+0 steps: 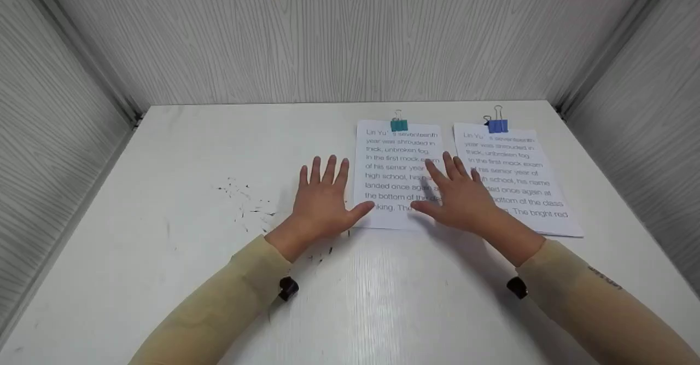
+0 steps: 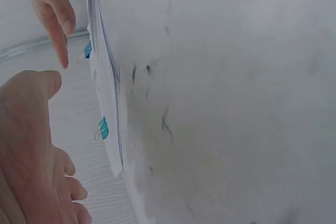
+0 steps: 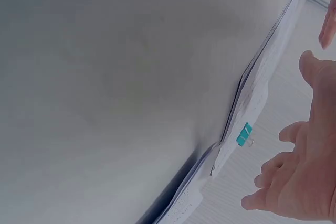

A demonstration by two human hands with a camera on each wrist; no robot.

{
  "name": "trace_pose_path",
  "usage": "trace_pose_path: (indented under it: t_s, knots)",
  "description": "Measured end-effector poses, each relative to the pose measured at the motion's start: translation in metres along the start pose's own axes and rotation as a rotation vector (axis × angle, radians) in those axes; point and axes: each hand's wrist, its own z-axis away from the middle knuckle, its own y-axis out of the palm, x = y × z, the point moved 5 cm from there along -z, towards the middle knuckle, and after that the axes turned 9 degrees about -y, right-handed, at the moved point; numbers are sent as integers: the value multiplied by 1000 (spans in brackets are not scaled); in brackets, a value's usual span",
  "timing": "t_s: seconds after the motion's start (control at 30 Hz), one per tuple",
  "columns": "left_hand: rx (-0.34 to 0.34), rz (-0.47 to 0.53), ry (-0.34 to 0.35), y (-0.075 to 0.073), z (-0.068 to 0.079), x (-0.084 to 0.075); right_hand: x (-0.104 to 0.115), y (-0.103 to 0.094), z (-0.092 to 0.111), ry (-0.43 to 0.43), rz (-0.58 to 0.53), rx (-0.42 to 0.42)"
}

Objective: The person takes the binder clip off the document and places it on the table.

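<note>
While the left hand (image 1: 322,203), spread and empty, hovers just left of the teal-clipped stack (image 1: 391,171), the right hand (image 1: 464,198), likewise spread, hangs over the facing edges of that stack and the blue-clipped stack (image 1: 525,176), both lying lengthwise away from the person.

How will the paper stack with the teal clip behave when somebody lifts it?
The printed stack would probably bend, being thin paper sheets. Its lower edge may fan apart, since the teal clip grips only the top. Lying flat, it seems unlikely to roll.
</note>
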Motion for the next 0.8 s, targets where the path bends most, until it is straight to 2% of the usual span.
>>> trace_pose_path:
  t_s: [0.3, 0.47, 0.6, 0.7, 0.8]
  knots:
    - [46, -23, 43, 11, -14, -15, -12, 9, -3, -2, -6, 56]
    - [70, -14, 54, 16, -16, -18, -13, 13, -6, -21, 2, 77]
    - [122, 15, 63, 21, -15, -19, -13, 14, -6, -36, 6, 98]
    - [165, 32, 63, 24, -14, -18, -12, 16, -6, -30, -16, 121]
    - [179, 29, 61, 25, -14, -17, -12, 17, -7, -22, -42, 126]
